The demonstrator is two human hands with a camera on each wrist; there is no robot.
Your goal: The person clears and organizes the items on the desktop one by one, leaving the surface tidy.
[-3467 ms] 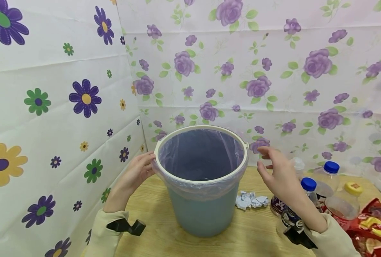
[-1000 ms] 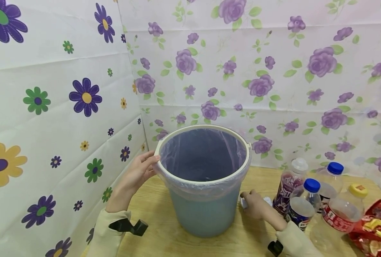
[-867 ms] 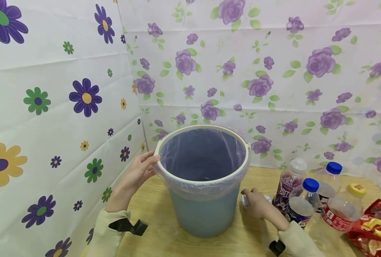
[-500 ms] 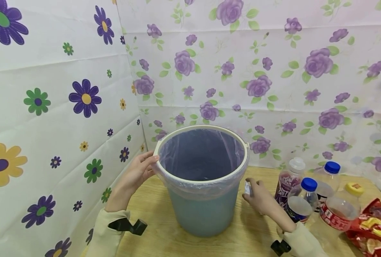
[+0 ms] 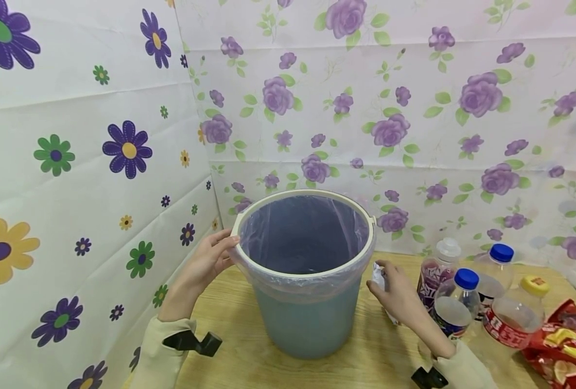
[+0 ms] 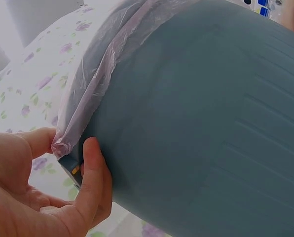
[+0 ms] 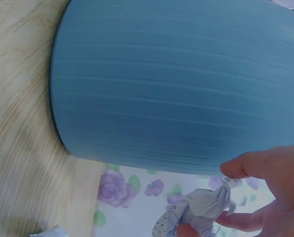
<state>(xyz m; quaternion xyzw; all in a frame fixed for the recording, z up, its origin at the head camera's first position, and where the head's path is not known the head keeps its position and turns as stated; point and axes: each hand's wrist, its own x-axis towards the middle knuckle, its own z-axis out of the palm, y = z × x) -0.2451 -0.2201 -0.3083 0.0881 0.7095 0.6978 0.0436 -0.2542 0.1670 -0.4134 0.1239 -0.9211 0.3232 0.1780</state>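
A blue-grey trash bin (image 5: 307,319) stands upright on the wooden table, its clear plastic liner (image 5: 299,289) folded over the cream rim. My left hand (image 5: 201,268) pinches the rim and liner on the left side; in the left wrist view the thumb (image 6: 41,140) lies on the liner and the fingers curl beneath the rim. To the right of the bin, my right hand (image 5: 398,294) holds a crumpled paper ball (image 7: 199,210) just above the table, beside the bin's wall. Another crumpled paper (image 7: 51,232) lies on the table, mostly hidden by that hand in the head view.
Several plastic bottles stand right of my right hand, among them a purple-labelled one (image 5: 435,273), a blue-capped one (image 5: 455,305) and a yellow-capped one (image 5: 516,313). A red snack bag (image 5: 564,346) lies at the far right. Flower-printed sheets (image 5: 288,124) close off the back and left.
From beside the rim, my right hand went down to the crumpled papers, took hold of one and has lifted it slightly. The left hand keeps its grip on the rim.
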